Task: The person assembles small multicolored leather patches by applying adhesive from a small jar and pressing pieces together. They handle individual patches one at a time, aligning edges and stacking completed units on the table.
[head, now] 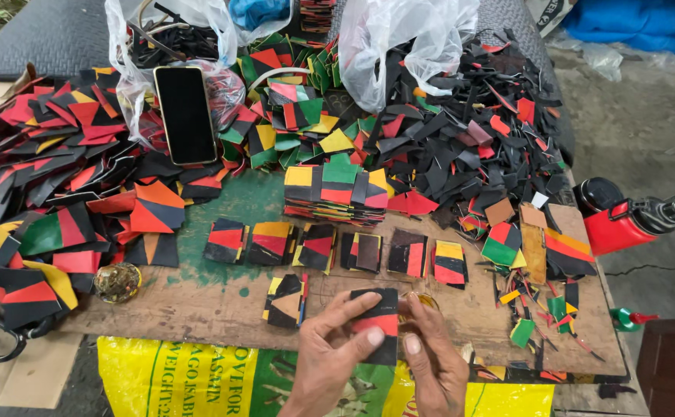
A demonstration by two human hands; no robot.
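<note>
A wooden board (pixel 198 305) carries big heaps of red, black, green and yellow leather pieces (pixel 67 177). Near its front edge both hands hold one black and red patch (pixel 380 320). The left hand (pixel 330 351) pinches its left side, fingers closed on it. The right hand (pixel 434 363) touches its right edge; whether it grips the patch I cannot tell.

A dark-screened phone (pixel 186 114) lies on a clear plastic bag (pixel 140 85) at the back left, another clear bag (pixel 399 38) slumps at the back centre, and a yellow-and-green printed sack (pixel 198 378) hangs below the board's near edge.
</note>
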